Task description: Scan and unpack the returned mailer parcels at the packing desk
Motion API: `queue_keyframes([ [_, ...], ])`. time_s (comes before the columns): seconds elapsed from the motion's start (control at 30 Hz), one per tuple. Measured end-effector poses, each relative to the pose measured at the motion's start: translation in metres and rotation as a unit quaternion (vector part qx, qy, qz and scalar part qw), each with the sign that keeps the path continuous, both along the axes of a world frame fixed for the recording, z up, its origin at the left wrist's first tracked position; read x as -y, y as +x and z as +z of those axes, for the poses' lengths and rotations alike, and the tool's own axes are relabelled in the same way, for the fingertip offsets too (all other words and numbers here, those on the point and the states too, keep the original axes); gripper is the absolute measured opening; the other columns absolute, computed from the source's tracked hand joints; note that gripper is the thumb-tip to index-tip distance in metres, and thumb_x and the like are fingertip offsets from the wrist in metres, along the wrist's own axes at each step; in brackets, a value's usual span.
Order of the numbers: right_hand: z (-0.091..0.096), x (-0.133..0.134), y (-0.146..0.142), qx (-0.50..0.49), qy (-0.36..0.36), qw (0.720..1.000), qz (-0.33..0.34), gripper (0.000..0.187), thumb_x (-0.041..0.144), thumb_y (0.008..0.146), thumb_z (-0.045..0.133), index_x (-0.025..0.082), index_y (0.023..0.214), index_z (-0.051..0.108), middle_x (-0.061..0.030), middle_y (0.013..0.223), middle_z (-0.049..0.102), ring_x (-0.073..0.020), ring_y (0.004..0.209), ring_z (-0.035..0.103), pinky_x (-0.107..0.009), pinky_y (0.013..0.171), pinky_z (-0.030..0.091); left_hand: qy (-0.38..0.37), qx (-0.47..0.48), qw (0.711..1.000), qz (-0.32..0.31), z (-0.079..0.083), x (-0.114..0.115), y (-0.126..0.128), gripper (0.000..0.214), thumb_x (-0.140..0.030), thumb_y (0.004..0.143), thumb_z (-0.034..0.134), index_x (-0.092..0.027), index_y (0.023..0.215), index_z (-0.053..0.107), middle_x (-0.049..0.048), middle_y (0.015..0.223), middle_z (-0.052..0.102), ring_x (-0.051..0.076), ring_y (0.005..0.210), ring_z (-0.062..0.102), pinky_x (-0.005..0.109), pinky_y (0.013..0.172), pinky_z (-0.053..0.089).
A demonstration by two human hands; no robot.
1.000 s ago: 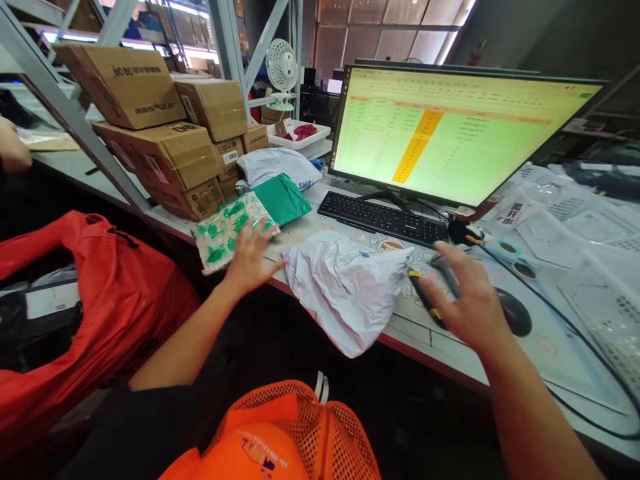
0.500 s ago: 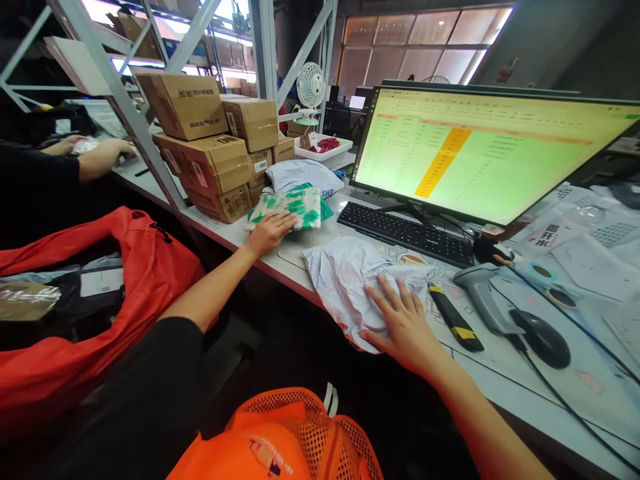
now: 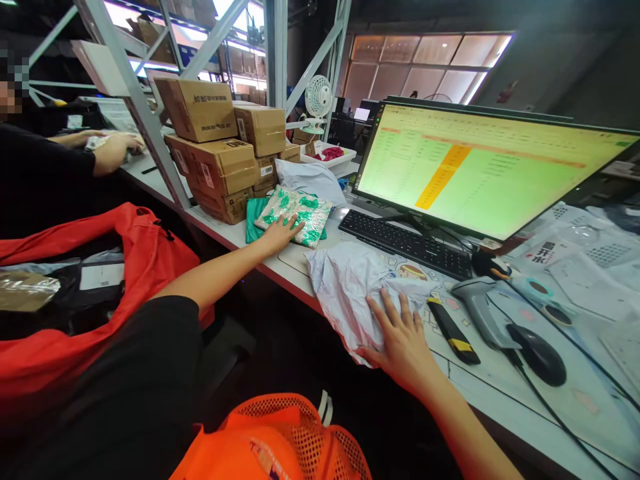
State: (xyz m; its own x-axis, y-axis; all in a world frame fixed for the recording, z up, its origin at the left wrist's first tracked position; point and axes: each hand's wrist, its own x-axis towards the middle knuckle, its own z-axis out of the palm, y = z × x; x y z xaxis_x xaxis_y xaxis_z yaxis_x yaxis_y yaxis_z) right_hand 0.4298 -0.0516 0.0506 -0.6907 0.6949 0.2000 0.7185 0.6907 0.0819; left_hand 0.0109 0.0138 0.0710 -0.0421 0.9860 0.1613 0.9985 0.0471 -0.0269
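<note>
My left hand point(image 3: 281, 235) lies with fingers spread on a white-and-green patterned package point(image 3: 305, 212) in shiny plastic. Under that package a flat green packet point(image 3: 253, 217) sticks out at the left. My right hand point(image 3: 399, 337) rests, fingers apart, on the right side of a crumpled white mailing bag point(image 3: 343, 280) at the table's front edge. Just right of that hand is a black-and-yellow box cutter point(image 3: 454, 332). Behind the patterned package lies another white mailing bag point(image 3: 313, 179).
Stacked cardboard boxes point(image 3: 215, 167) stand by the rack post. A keyboard point(image 3: 405, 243), monitor point(image 3: 480, 167), barcode scanner point(image 3: 485, 310) and mouse point(image 3: 537, 353) take up the right. On the left are a red bag point(image 3: 150, 257) holding parcels and another person's arm point(image 3: 107, 155).
The patterned package now sits turned and nearer, with the green packet showing at its left. My right hand stays on the white mailing bag. The view has tilted slightly up.
</note>
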Motion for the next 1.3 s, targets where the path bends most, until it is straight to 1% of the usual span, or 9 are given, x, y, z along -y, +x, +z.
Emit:
queue_keyframes([
  [0.3, -0.006, -0.005, 0.01, -0.094, 0.096, 0.988, 0.08, 0.035, 0.033, 0.101, 0.052, 0.023, 0.125, 0.076, -0.012, 0.143, 0.067, -0.0402, 0.144, 0.05, -0.062, 0.112, 0.044, 0.028, 0.069, 0.996, -0.048, -0.016, 0.066, -0.062, 0.061, -0.031, 0.095, 0.062, -0.031, 0.156, 0.053, 0.0066, 0.169, 0.041, 0.036, 0.149, 0.046, 0.056, 0.124, 0.036],
  [0.37, -0.006, -0.008, 0.008, -0.11, 0.108, 0.984, 0.086, 0.033, 0.034, 0.102, 0.052, 0.022, 0.12, 0.077, -0.0121, 0.14, 0.069, -0.0395, 0.142, 0.052, -0.06, 0.112, 0.044, 0.059, 0.158, 0.986, 0.009, -0.009, 0.067, -0.071, 0.067, -0.042, 0.092, 0.069, -0.028, 0.156, 0.052, 0.007, 0.168, 0.044, 0.034, 0.151, 0.044, 0.051, 0.126, 0.033],
  [0.47, -0.004, -0.012, 0.004, -0.113, 0.112, 0.983, 0.087, 0.034, 0.041, 0.102, 0.053, 0.022, 0.118, 0.076, -0.0122, 0.139, 0.069, -0.0412, 0.142, 0.051, -0.063, 0.112, 0.043, 0.158, 0.321, 0.907, 0.225, 0.0, 0.054, -0.084, 0.074, -0.046, 0.088, 0.076, -0.02, 0.153, 0.053, 0.0154, 0.165, 0.046, 0.037, 0.154, 0.04, 0.049, 0.126, 0.032],
  [0.53, -0.002, -0.013, 0.002, -0.112, 0.114, 0.983, 0.088, 0.034, 0.041, 0.103, 0.052, 0.022, 0.117, 0.076, -0.0118, 0.139, 0.069, -0.0418, 0.141, 0.052, -0.064, 0.11, 0.044, 0.175, 0.392, 0.846, 0.316, 0.003, 0.043, -0.091, 0.075, -0.048, 0.082, 0.083, -0.011, 0.143, 0.059, 0.025, 0.155, 0.055, 0.041, 0.149, 0.047, 0.051, 0.121, 0.039],
  [0.67, 0.0, -0.014, 0.006, -0.104, 0.113, 0.983, 0.099, 0.034, 0.041, 0.103, 0.052, 0.023, 0.12, 0.076, -0.0109, 0.139, 0.069, -0.041, 0.14, 0.054, -0.062, 0.108, 0.047, 0.123, 0.499, 0.799, 0.314, 0.004, 0.022, -0.099, 0.065, -0.054, 0.067, 0.094, -0.011, 0.11, 0.072, 0.021, 0.111, 0.078, 0.037, 0.112, 0.073, 0.042, 0.093, 0.059],
  [0.8, 0.001, -0.014, 0.008, -0.094, 0.104, 0.986, 0.094, 0.036, 0.042, 0.104, 0.052, 0.023, 0.122, 0.075, -0.0106, 0.14, 0.069, -0.0404, 0.141, 0.053, -0.061, 0.108, 0.047, 0.08, 0.579, 0.768, 0.26, 0.006, 0.01, -0.096, 0.062, -0.051, 0.055, 0.101, -0.012, 0.094, 0.073, 0.0126, 0.081, 0.077, 0.029, 0.081, 0.076, 0.036, 0.07, 0.061],
  [0.9, -0.001, -0.014, 0.008, -0.097, 0.098, 0.986, 0.091, 0.035, 0.043, 0.104, 0.051, 0.024, 0.121, 0.075, -0.0102, 0.14, 0.069, -0.0402, 0.142, 0.053, -0.062, 0.108, 0.047, 0.095, 0.587, 0.772, 0.223, 0.009, 0.011, -0.097, 0.062, -0.051, 0.058, 0.1, -0.014, 0.1, 0.074, 0.0075, 0.08, 0.076, 0.025, 0.078, 0.074, 0.031, 0.07, 0.06],
  [1.07, -0.004, -0.013, 0.012, -0.099, 0.068, 0.989, 0.083, 0.043, 0.049, 0.104, 0.051, 0.024, 0.131, 0.072, -0.012, 0.149, 0.063, -0.0408, 0.149, 0.044, -0.065, 0.114, 0.043, 0.104, 0.512, 0.823, 0.223, 0.018, 0.026, -0.12, 0.046, -0.053, 0.066, 0.092, -0.017, 0.091, 0.079, 0.0017, 0.076, 0.074, 0.025, 0.088, 0.073, 0.026, 0.074, 0.054],
  [1.3, -0.01, 0.013, -0.019, -0.059, 0.063, 0.996, 0.008, 0.104, 0.079, 0.08, 0.072, 0.019, 0.161, 0.046, -0.0259, 0.166, 0.037, -0.0564, 0.156, 0.021, -0.079, 0.115, 0.028, 0.123, 0.351, 0.87, 0.323, 0.007, 0.018, -0.113, 0.034, -0.04, 0.08, 0.08, -0.013, 0.101, 0.079, 0.0226, 0.115, 0.075, 0.044, 0.127, 0.062, 0.047, 0.106, 0.048],
])
